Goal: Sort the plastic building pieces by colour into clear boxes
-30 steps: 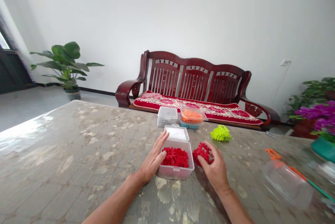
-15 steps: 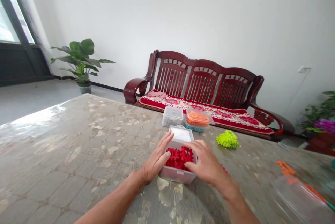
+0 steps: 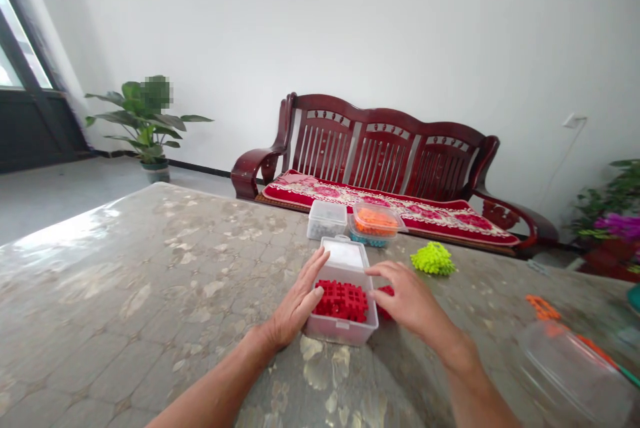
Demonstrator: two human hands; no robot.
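A clear plastic box [image 3: 341,333] holds red interlocking plastic pieces [image 3: 342,300], the top ones lying fairly flat. Its lid [image 3: 344,255] is swung back on the far side. Along the box's left wall rests my left hand [image 3: 295,301], fingers stretched out and thumb at the rim. My right hand [image 3: 407,298] is just past the right rim, its fingers apart. More red pieces [image 3: 385,301] show beside the box, partly covered by that hand's thumb and fingers; I see no firm grip on them.
Behind the box stand a lidded container [image 3: 327,220] with grey contents and a tub of orange pieces [image 3: 375,220] over blue ones. A lime-green pile [image 3: 433,259] lies to the right. Nearer right are orange pieces [image 3: 543,308] and a clear lid or container [image 3: 575,368].
My right hand has moved from over the red pieces in the box out past its right rim. Those pieces now lie flatter. My left hand has stayed at the box.
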